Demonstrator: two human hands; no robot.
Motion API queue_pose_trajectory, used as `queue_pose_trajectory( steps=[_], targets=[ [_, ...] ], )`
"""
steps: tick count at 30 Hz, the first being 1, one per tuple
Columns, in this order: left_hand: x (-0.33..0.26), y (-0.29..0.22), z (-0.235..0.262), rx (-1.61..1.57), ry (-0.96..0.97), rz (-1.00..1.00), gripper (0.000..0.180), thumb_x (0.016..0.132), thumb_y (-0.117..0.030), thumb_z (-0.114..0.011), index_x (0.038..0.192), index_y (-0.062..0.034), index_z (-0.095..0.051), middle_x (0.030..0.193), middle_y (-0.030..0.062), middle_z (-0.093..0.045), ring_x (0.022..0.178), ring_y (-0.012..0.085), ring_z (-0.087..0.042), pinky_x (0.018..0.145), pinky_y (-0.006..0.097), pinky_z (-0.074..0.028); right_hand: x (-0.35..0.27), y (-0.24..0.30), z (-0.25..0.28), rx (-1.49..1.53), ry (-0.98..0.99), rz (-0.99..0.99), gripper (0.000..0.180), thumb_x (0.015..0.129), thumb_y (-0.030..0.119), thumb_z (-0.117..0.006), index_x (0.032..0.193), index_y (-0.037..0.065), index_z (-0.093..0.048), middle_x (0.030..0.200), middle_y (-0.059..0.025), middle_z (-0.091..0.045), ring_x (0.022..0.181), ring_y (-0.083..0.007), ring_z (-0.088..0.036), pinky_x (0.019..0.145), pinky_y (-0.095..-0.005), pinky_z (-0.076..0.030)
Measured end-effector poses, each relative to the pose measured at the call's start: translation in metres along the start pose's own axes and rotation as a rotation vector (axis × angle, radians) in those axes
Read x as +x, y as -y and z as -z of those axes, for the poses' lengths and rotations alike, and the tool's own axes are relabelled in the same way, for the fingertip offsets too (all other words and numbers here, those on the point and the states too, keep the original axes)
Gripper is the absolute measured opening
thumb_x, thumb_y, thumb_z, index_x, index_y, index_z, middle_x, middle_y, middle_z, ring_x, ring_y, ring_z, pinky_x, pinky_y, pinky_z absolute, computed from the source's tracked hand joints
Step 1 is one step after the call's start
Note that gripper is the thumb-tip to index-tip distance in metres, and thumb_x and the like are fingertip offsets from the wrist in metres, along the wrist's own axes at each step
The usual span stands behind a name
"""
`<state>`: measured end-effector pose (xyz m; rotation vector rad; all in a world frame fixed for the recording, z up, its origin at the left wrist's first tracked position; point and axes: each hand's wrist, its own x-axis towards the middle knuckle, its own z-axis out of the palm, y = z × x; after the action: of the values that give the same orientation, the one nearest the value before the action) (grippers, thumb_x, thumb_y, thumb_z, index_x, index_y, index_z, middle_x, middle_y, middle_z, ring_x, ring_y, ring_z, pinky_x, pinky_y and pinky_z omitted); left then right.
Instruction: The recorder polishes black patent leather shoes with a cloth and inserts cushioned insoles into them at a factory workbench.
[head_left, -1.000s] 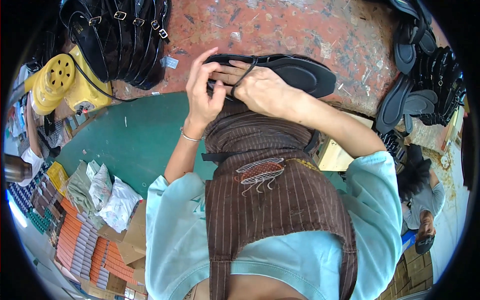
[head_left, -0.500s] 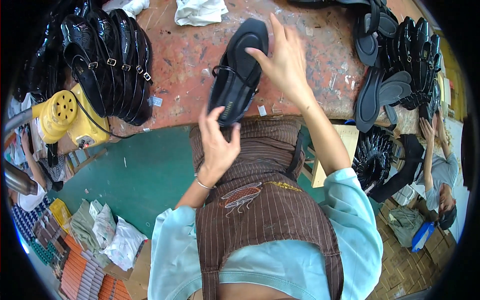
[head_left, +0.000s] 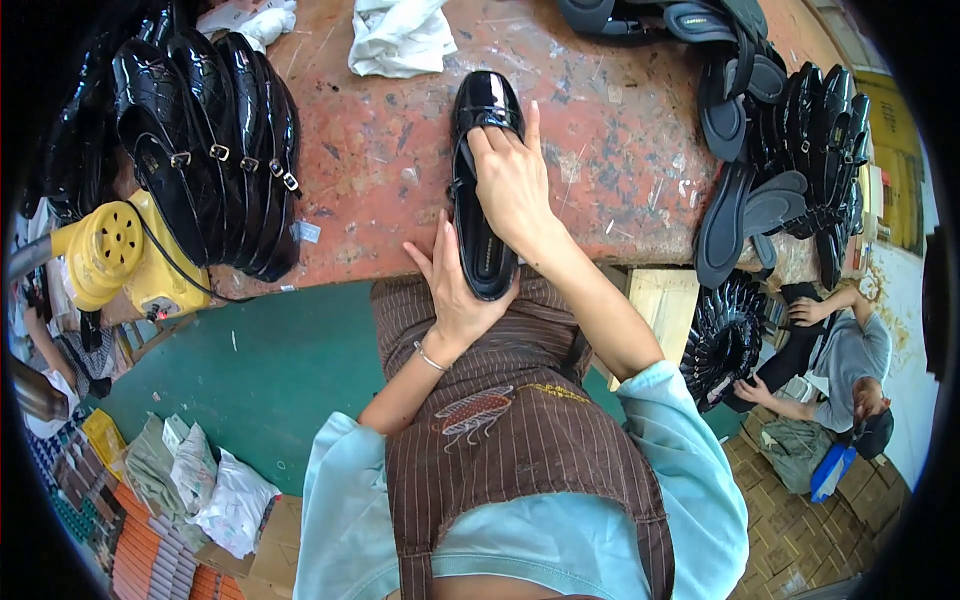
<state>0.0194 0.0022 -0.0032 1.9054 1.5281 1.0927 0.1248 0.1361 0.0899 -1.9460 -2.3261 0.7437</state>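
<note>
The shoe [head_left: 490, 97] appears insole-fitted, left fingers [head_left: 449, 256] grasping its heel, right fingers [head_left: 494, 143] inside, grip hidden, while loose insoles [head_left: 724, 215] lie on the bench [head_left: 390, 130].

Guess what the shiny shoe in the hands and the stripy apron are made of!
Black shoe: glossy, probably patent leather or a plastic lookalike, because its toe gives sharp highlights. Pinstriped apron: matt cloth, perhaps cotton, judging by its soft folds.
</note>
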Motion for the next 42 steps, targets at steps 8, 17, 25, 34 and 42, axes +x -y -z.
queue_pose_trajectory(
  steps=[8,17,25,34,42],
  targets=[
    [-0.003,0.003,-0.002,0.057,0.012,-0.017,0.124,0.066,-0.043,-0.086,0.150,0.0080,-0.011,0.151,0.0291,-0.030,0.140,0.0400,-0.036,0.113,0.065,0.011,-0.012,-0.007,-0.018,0.002,-0.220,0.097,0.058,0.077,-0.006,-0.055,0.134,-0.008,-0.047,0.125,-0.0230,-0.060,0.122,-0.0376,-0.055,0.117,-0.0574,-0.019],
    [0.004,0.000,-0.005,0.001,-0.010,-0.043,0.120,0.068,-0.047,-0.084,0.152,0.0047,-0.013,0.151,0.0298,-0.032,0.143,0.0417,-0.030,0.114,0.064,0.009,-0.017,-0.011,-0.020,0.029,-0.288,0.063,0.064,0.082,0.015,-0.059,0.136,-0.013,-0.038,0.124,-0.0331,-0.053,0.122,-0.0428,-0.052,0.117,-0.0565,-0.019],
    [-0.003,0.001,-0.002,0.036,-0.006,-0.051,0.112,0.071,-0.037,-0.083,0.151,0.0056,-0.017,0.153,0.0269,-0.028,0.144,0.0439,-0.024,0.115,0.064,0.006,0.006,0.000,-0.039,-0.287,-0.271,0.014,0.045,0.086,0.023,-0.053,0.119,-0.008,-0.057,0.113,-0.0204,-0.061,0.115,-0.0301,-0.058,0.120,-0.0549,-0.008],
    [-0.003,0.013,0.046,-0.091,-0.175,0.041,0.073,0.068,-0.014,-0.086,0.126,-0.0045,-0.042,0.117,0.0132,-0.047,0.123,0.0303,-0.044,0.111,0.050,-0.026,-0.056,-0.052,0.027,0.562,-0.351,0.297,0.034,0.073,0.008,-0.066,0.107,0.011,-0.073,0.111,-0.0138,-0.070,0.106,-0.0278,-0.066,0.110,-0.0509,-0.035],
    [0.066,-0.011,0.107,0.595,-0.323,-0.076,0.071,0.077,-0.005,-0.074,0.139,0.0020,-0.041,0.148,0.0235,-0.036,0.134,0.0407,-0.039,0.113,0.048,-0.029,-0.125,-0.236,0.042,-0.245,-0.898,-0.855,0.049,0.080,0.018,-0.072,0.124,0.002,-0.056,0.112,-0.0176,-0.055,0.103,-0.0353,-0.057,0.084,-0.0453,-0.047]
  ],
)
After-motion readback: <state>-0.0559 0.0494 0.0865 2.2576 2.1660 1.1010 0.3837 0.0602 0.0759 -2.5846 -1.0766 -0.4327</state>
